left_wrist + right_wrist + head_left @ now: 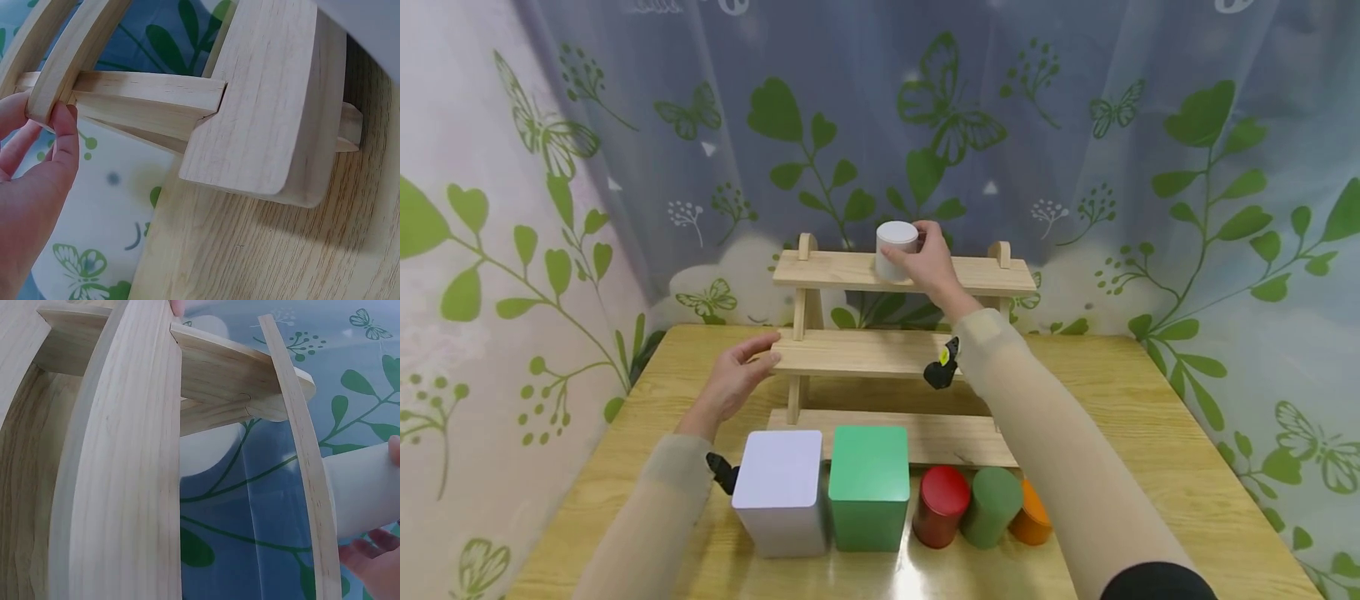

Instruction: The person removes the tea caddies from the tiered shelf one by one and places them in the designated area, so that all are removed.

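A three-tier wooden display rack stands on the table, its steps rising toward the back. On its top shelf is a small white round canister, gripped between the thumb and fingers of my right hand. The right wrist view has the canister at the shelf's edge, with part of the right hand around it. My left hand holds the left end of the middle shelf. From the left wrist, the thumb and fingers of the left hand pinch that board's end.
Before the rack, a white square box, a green square box, a red canister, a green canister and an orange canister line the wooden table. A leaf-patterned curtain hangs close behind.
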### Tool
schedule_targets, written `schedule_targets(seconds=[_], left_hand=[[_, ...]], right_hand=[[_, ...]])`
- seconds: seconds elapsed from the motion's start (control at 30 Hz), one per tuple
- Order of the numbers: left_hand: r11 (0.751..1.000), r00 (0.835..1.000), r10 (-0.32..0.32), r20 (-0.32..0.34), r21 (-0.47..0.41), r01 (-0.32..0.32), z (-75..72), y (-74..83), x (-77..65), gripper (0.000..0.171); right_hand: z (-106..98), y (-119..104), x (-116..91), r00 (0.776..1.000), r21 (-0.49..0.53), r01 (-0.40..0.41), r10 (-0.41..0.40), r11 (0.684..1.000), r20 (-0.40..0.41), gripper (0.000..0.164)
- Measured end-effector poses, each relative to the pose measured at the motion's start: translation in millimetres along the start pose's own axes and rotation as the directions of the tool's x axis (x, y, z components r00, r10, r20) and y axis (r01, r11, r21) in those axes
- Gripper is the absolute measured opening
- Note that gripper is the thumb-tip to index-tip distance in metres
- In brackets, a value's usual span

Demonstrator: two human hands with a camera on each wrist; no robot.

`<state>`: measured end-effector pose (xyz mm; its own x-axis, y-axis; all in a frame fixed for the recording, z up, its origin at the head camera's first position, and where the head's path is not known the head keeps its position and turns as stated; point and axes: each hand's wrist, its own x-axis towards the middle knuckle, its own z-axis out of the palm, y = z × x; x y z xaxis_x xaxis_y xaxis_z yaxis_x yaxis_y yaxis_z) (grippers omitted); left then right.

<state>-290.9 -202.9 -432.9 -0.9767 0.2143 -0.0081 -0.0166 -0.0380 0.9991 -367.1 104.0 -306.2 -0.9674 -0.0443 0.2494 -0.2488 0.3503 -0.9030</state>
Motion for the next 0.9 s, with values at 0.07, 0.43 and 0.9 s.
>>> schedule_targets(seconds=[0.07, 0.43, 0.9], left_hand=[[1.000, 1.000, 0.003, -0.006, -0.004, -0.003, -2.0, -4.9, 3.3, 0.049], [0.996, 0.999, 0.023, -0.036, 0.089, -0.020, -7.0, -13.8, 9.1, 0.051], [0.998, 1.000, 0.005, -0.015, 0.066, -0.004, 2.8, 7.4, -3.4, 0.047]], right_hand=[[-3, 1, -3, 1.000, 0.004, 0.016, -0.016, 1.000, -0.006, 0.066], [-23, 5, -28, 0.997, 0.038, 0.082, -0.082, 0.996, -0.017, 0.068], [-35, 12, -59, 0.994, 0.093, 0.106, -0.107, 0.990, 0.008, 0.065]])
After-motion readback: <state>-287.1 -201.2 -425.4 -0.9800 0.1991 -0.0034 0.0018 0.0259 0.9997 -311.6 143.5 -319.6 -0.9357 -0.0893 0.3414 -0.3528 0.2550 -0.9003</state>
